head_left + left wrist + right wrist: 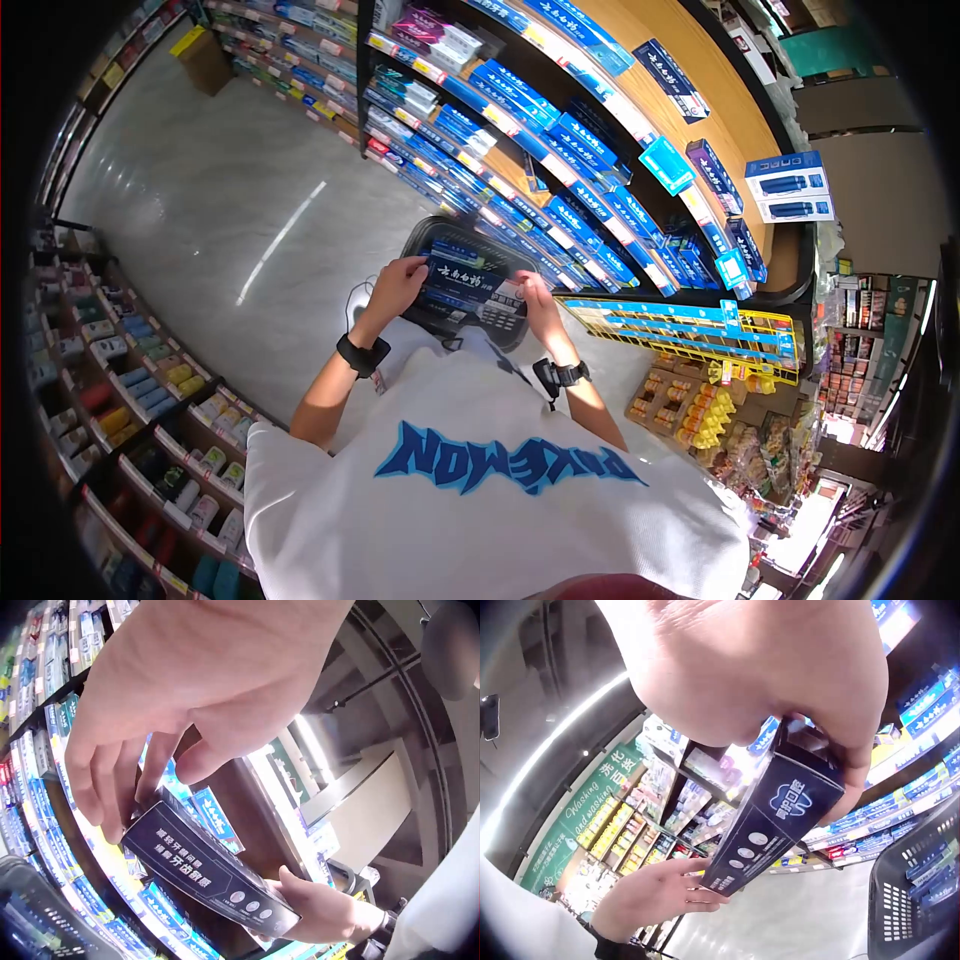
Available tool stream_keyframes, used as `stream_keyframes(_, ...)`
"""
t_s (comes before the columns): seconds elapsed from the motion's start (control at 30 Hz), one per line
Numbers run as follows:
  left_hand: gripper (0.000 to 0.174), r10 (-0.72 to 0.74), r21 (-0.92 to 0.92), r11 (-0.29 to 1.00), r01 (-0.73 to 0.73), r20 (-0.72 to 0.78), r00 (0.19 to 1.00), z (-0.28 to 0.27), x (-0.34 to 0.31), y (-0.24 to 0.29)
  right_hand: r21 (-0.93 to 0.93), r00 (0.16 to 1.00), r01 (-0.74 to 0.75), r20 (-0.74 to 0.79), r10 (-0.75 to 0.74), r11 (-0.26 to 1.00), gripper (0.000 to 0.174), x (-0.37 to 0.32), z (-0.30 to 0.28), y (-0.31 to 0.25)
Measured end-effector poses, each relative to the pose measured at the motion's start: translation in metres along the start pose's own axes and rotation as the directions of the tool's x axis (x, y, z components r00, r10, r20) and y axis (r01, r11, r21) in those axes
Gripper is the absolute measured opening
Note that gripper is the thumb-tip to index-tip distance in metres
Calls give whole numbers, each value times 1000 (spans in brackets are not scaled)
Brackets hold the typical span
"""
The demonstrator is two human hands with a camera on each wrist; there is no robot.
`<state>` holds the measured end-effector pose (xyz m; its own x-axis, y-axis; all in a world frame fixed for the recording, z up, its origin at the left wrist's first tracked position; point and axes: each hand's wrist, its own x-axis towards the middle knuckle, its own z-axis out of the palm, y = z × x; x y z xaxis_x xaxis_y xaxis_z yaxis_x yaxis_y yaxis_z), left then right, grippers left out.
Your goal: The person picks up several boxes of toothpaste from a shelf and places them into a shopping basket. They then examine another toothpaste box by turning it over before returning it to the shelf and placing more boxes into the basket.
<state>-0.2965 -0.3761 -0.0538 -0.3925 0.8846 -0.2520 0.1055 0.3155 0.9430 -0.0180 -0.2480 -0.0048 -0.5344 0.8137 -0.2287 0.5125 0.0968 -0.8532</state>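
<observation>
A dark navy toothpaste box (470, 283) with white lettering lies lengthwise between my two hands, its printed front facing up toward the head camera. My left hand (402, 288) grips one end, thumb and fingertips at the corner in the left wrist view. At the opposite end, my right hand (543, 312) pinches the box, whose narrow side (776, 817) carries a tooth logo in the right wrist view. Beneath the hands stands a black shopping basket (425, 232). Several blue boxes (934, 874) lie inside it, partly hidden in the head view by the held box.
Shelves (560, 145) stacked with toothpaste boxes rise ahead and to the right. A yellow wire rack (690, 335) hangs beside them. Shelves of bottles (150, 390) line the left. A grey floor (230, 200) runs between, with a cardboard box (200, 60) far off.
</observation>
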Motion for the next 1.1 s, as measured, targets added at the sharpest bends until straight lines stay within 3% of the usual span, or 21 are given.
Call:
stream_keyframes(0.07, 36, -40, -32, 999, 41, 34, 999, -15, -9, 14, -60, 997, 75, 25, -73, 995, 35, 5, 2, -8)
stream_keyframes(0.2, 31, 17, -136, 991, -5, 89, 996, -19, -13, 2, -94, 991, 113, 80, -106, 989, 31, 3, -1, -35)
stream_keyframes(0.23, 30, -63, -139, 987, 77, 101, 993, -21, -16, 11, -143, 988, 141, 80, -131, 980, 29, 4, -3, -35)
stream_keyframes(0.33, 32, 22, -406, 914, -2, 46, 999, -16, -18, 14, -51, 979, 201, 24, -200, 978, 32, 7, 2, -42)
stream_keyframes(0.4, 32, 23, -379, 925, -18, 8, 1000, -19, -21, 18, -191, 999, 39, 43, -31, 981, 35, 4, -1, -63)
stream_keyframes(0.6, 27, 70, -413, 908, -68, -11, 998, -35, -25, 41, -160, 993, 118, 46, -112, 980, 45, 0, 3, -67)
stream_keyframes(0.63, 38, 66, -448, 893, -53, 14, 998, -39, -27, 46, -145, 985, 172, 45, -168, 974, 46, 0, 5, -67)
stream_keyframes(0.77, 66, 10, -567, 823, 32, 72, 997, -47, -25, 49, -103, 991, 132, 49, -128, 986, 42, -7, 6, -71)
stream_keyframes(0.93, 61, 1, -587, 805, 89, 150, 989, -47, -20, 50, -65, 975, 223, 1, -223, 973, 41, -11, 8, -63)
stream_keyframes(1.1, 53, -34, -548, 829, 113, 152, 988, -50, -22, 69, -71, 983, 181, 25, -180, 981, 37, -16, 4, -76)
